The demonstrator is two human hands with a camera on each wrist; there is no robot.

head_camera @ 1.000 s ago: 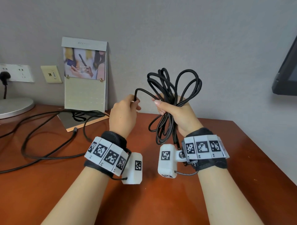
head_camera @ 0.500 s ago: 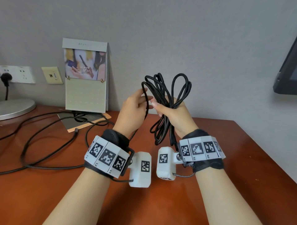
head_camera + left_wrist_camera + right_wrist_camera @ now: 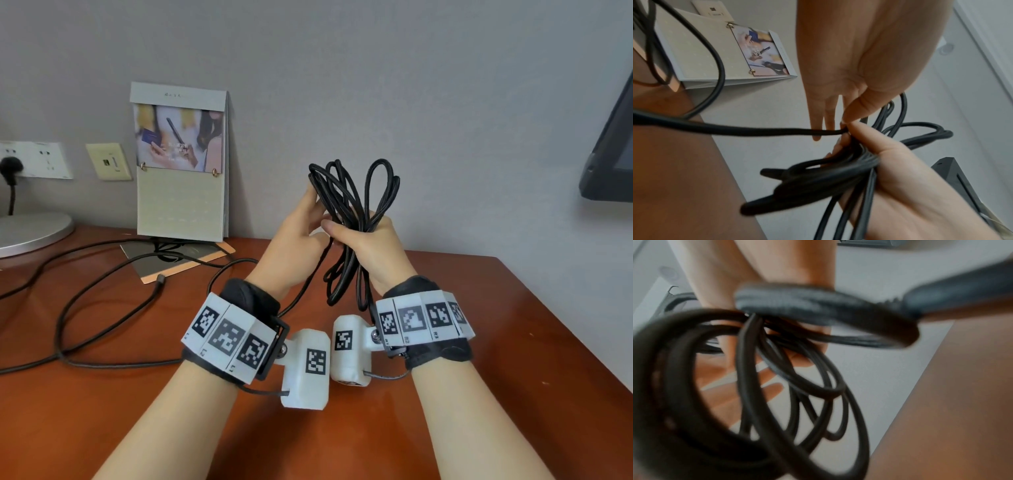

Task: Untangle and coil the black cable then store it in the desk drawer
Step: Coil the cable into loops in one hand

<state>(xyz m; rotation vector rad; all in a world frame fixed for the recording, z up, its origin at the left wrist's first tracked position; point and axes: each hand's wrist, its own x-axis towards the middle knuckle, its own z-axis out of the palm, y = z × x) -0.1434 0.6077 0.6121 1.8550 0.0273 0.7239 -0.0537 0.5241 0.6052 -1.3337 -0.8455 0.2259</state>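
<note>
The black cable (image 3: 349, 192) is gathered into several loops that stick up above and hang below my right hand (image 3: 373, 246), which grips the bundle at its waist, raised over the desk. My left hand (image 3: 308, 219) is pressed up against it. In the left wrist view the left hand (image 3: 838, 113) pinches one loose strand (image 3: 756, 129) at its thumb tip, right beside the right hand's thumb (image 3: 863, 131). That strand drops past my left wrist and trails in slack curves (image 3: 102, 298) over the desk's left side. The right wrist view is filled with blurred loops (image 3: 748, 386).
A standing calendar (image 3: 181, 164) leans on the wall behind a flat pad (image 3: 178, 257). Wall sockets (image 3: 34, 161) and a round grey base (image 3: 30, 233) are at far left. A dark monitor (image 3: 613, 154) juts in at right. The brown desk (image 3: 479, 342) ends at right.
My left hand carried its strand rightwards to the bundle and now touches the right hand. Both hands sank slightly, and the slack on the desk was drawn nearer.
</note>
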